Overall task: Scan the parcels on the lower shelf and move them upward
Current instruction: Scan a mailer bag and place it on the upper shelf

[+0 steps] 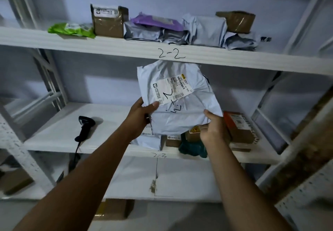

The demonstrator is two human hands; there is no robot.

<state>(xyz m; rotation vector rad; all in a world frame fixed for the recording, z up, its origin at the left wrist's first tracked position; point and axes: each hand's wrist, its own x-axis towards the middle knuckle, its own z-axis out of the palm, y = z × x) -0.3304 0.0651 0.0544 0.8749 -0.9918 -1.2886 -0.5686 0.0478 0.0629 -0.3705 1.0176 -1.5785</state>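
Note:
A white poly-bag parcel [180,108] with a shipping label and a handwritten black mark is held up between the shelves, its top edge reaching the upper shelf [108,47] marked "2-2". My left hand [142,115] grips its left edge and my right hand [212,128] grips its lower right edge. Below it, on the lower shelf [59,133] marked "2-3", lie several parcels: a white bag [147,141], small brown boxes [173,140], a teal bag [192,148] and an orange-topped box [239,128]. A black barcode scanner [84,128] lies on that shelf at the left.
The upper shelf carries a green bag [72,29], a taped brown box [108,20], a purple bag [156,21], several grey bags [203,30] and another brown box [237,20]. White shelf uprights [48,79] stand at both sides. Cardboard boxes [111,209] sit on the floor below.

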